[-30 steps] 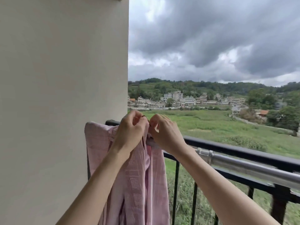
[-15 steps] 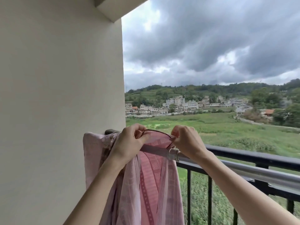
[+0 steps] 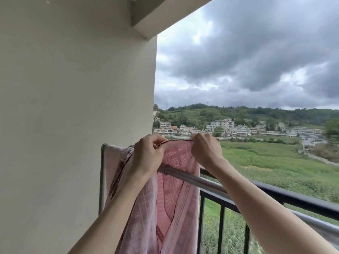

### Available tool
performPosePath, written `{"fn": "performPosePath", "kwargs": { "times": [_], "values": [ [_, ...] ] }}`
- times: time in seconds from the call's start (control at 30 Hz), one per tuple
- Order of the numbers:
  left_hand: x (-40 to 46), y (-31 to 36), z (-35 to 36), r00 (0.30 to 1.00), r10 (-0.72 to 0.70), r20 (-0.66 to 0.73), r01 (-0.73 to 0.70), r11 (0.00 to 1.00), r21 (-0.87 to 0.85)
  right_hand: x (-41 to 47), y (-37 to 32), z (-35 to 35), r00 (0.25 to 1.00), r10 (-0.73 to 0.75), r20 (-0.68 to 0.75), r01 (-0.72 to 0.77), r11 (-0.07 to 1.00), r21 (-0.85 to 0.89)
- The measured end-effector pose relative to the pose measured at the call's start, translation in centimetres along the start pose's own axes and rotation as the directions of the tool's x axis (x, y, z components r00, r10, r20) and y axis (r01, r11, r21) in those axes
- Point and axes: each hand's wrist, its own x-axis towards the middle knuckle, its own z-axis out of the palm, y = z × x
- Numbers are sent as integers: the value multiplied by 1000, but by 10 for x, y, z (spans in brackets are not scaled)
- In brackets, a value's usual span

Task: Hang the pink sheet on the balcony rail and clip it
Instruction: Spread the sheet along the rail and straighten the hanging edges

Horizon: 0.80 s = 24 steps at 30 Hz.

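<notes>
The pink checked sheet (image 3: 174, 195) hangs bunched over the left end of the metal drying pole (image 3: 194, 177) that runs along the black balcony rail (image 3: 293, 197). My left hand (image 3: 148, 154) and my right hand (image 3: 206, 149) each pinch the sheet's top edge and hold a short stretch of it taut above the pole. The rest of the sheet drapes down past the bottom of the frame. No clip is visible.
A cream wall (image 3: 73, 107) stands close on the left, right beside the sheet. The railing's black vertical bars (image 3: 221, 228) run below the rail. Beyond lie green fields, a village and a cloudy sky.
My hands have moved apart along the sheet's edge, spreading it to the right over the pole. The view has tilted upward.
</notes>
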Motion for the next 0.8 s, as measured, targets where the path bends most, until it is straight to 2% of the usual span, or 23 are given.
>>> {"fn": "performPosePath", "kwargs": {
  "times": [0.13, 0.33, 0.47, 0.57, 0.7, 0.8],
  "values": [
    [-35, 51, 13, 999, -20, -36, 20, 1000, -3, -23, 29, -34, 999, 48, -12, -46, 993, 112],
    [-72, 118, 15, 1000, 31, 1, -31, 997, 67, -63, 64, -93, 998, 59, -36, -50, 978, 202],
    [-113, 145, 13, 1000, -16, 25, 14, 996, 92, -111, 78, -121, 998, 50, 29, -55, 979, 196],
    [-143, 174, 7, 1000, 14, 14, -15, 999, 45, -142, 87, -145, 999, 53, 2, -53, 982, 184],
    [-176, 220, 7, 998, 27, 65, -26, 1000, -14, -181, 108, -189, 997, 76, -1, -75, 986, 151],
    [-199, 260, 12, 995, 61, 82, -60, 998, -10, -210, 128, -224, 994, 110, -27, -105, 984, 142]
  ]
}}
